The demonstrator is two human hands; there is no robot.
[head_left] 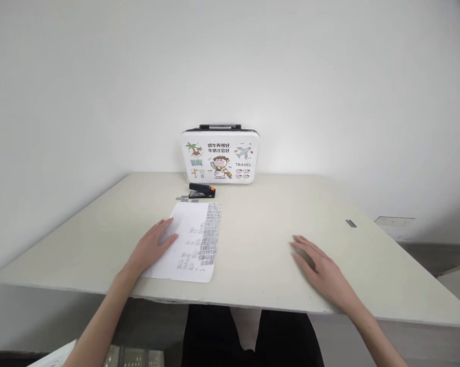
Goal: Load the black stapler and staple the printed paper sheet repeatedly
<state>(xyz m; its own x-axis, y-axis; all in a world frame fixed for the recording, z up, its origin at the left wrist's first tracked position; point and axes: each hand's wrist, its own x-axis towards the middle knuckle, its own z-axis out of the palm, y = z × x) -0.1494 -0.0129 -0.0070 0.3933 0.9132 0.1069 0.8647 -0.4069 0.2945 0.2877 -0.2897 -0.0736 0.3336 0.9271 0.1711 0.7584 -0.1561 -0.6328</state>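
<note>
A printed white sheet of paper [184, 244], with a dark band of print down its right side, lies flat near the table's front edge. My left hand [152, 244] rests on its left part, fingers stretched out and holding nothing. To the right, apart from the paper, my right hand [317, 267] lies on the tabletop, fingers extended and a little spread, with nothing in it. Just beyond the paper's far edge stands a black stapler [201, 191] with an orange part. Several grey staple strips [186, 199] lie in front of the stapler, beside the paper.
A white case [222, 158] with cartoon prints and a black handle stands upright at the back, by the wall. Another small grey strip [351, 223] lies toward the right edge of the pale table [264, 219]. My legs [222, 336] are under the front edge.
</note>
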